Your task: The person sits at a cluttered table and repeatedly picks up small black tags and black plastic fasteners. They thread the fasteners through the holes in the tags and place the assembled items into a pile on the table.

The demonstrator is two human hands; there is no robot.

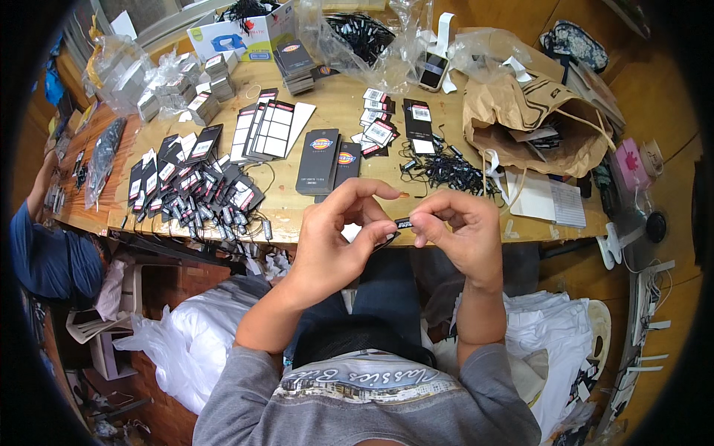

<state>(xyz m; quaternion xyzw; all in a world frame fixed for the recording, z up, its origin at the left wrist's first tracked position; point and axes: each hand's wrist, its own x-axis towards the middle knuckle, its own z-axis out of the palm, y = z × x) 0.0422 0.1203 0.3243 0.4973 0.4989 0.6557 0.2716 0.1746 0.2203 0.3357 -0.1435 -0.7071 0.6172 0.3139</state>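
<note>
In front of my chest, just off the table's near edge, both hands meet over a small black plastic string seal (402, 223). My right hand (465, 234) pinches the seal between thumb and fingertips. With the thumb pressed in, my left hand (338, 234) grips its thin black cord (384, 242); the index finger arches apart above. Just beyond the hands, a large black hang tag (318, 167) lies partly over a second black hang tag (347, 161). A tangle of black string seals (450, 169) lies beyond my right hand.
Strung black tags (186, 182) heap at the left, near sticker sheets (271, 128). Stickered tags (378, 125), a tag stack (294, 63), a phone (433, 70) and a box (238, 37) lie farther back. A paper bag (487, 104) stands right. Another person's arm (39, 182) shows far left.
</note>
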